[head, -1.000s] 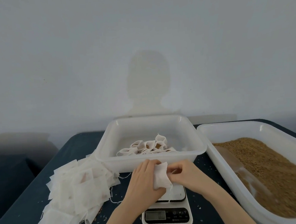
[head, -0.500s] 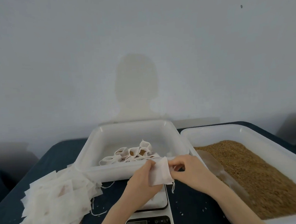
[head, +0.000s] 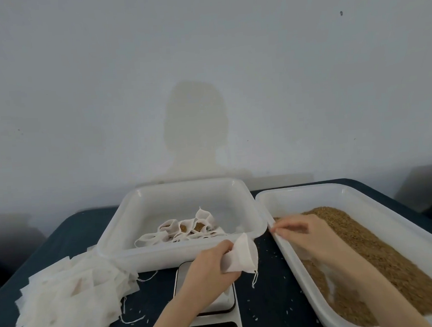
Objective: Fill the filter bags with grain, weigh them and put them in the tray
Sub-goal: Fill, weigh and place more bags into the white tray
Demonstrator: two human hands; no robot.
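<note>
Gripping a small white fabric filter bag (head: 240, 254) by its left side, the left hand (head: 212, 266) holds it above the far end of the white digital kitchen scale (head: 211, 312), just in front of the near wall of the square white plastic tray (head: 127, 227). Its fingers are curled round the bag's edge, with the thumb on top. A thin white drawstring (head: 255, 279) dangles from the bag's lower right corner.

The right hand (head: 297, 230) is well apart from the bag, reaching over the near-left rim of the long white plastic tub (head: 389, 208). Its fingers are bent and close together above the brown grain (head: 366, 242) at the tub's left end; whether they pinch anything cannot be told.

Inside the square tray lies a cluster of filled filter bags (head: 186, 228), their open tops showing brown grain. The tray stands just beyond the scale, and its right corner nearly meets the tub's rim.

On the left, a loose heap of flat, empty white filter bags (head: 66, 299) spreads over the dark blue table (head: 62, 231), touching the tray's near-left corner. Stray grains and loose threads lie on the dark surface around the scale. Behind everything rises a pale grey wall (head: 203, 63) bearing the soft shadow of a head and shoulders.
</note>
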